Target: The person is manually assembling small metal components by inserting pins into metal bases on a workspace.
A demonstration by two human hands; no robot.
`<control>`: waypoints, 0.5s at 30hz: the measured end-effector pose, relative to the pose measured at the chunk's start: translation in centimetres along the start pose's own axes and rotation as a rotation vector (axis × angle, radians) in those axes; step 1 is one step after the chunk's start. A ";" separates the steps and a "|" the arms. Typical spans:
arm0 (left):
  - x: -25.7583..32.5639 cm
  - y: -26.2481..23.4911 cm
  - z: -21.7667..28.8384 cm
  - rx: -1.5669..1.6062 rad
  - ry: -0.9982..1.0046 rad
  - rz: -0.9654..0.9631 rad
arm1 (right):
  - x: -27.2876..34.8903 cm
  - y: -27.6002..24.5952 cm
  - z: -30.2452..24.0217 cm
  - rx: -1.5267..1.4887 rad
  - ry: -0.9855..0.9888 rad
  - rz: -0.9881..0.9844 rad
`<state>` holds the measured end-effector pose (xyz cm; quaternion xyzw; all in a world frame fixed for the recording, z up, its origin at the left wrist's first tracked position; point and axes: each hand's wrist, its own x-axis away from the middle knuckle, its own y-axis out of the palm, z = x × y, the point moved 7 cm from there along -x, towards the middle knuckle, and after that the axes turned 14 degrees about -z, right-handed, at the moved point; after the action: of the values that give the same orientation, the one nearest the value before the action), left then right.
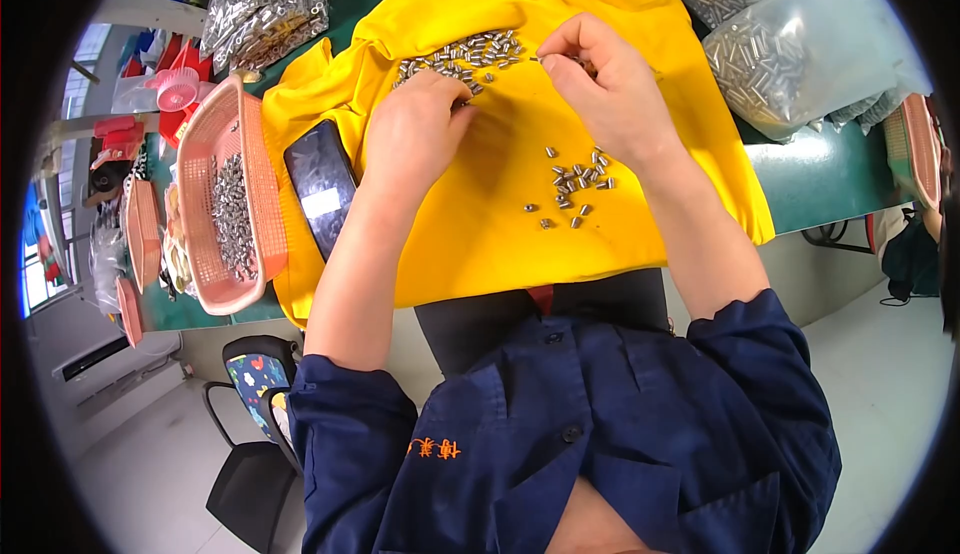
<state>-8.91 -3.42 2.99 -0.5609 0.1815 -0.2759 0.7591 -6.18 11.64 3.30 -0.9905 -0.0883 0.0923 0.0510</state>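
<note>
Small cylindrical metal parts (490,47) lie in a pile on a yellow cloth (490,224) spread over the table. My left hand (418,124) rests at the near edge of this pile, its fingers curled toward the thumb; what they hold, if anything, is hidden. To the right, my right hand (615,94) pinches thumb and forefinger together, and a thin dark end of a small metal part (538,59) sticks out at the tips. Below it, a looser group of the same metal parts (575,179) is scattered on the cloth.
A pink plastic basket (268,224) with more metal parts stands at the left, beside a dark phone (322,189). Clear bags of metal pieces (270,4) lie at the back left and more bags (760,64) at the right. A black chair (250,489) stands lower left.
</note>
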 end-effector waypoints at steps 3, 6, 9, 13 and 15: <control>-0.2 0.3 -0.3 0.070 -0.015 0.014 | 0.1 0.3 -0.3 0.005 0.016 -0.008; -0.7 0.4 -0.1 -0.004 0.029 -0.037 | 0.1 0.4 -0.3 0.044 0.025 -0.018; -0.4 0.5 -1.0 0.452 -0.088 -0.106 | 0.2 0.4 -0.2 0.038 0.032 -0.033; 0.1 3.3 -1.1 1.219 -0.129 -0.161 | 0.3 1.1 0.1 0.010 0.045 -0.129; 0.3 3.7 -0.6 1.672 0.019 -0.051 | 0.3 1.6 -0.2 0.043 0.028 -0.176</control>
<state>-8.20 -3.27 -0.76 0.1853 -0.0894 -0.3414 0.9171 -5.62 10.06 3.24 -0.9788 -0.1721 0.0753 0.0814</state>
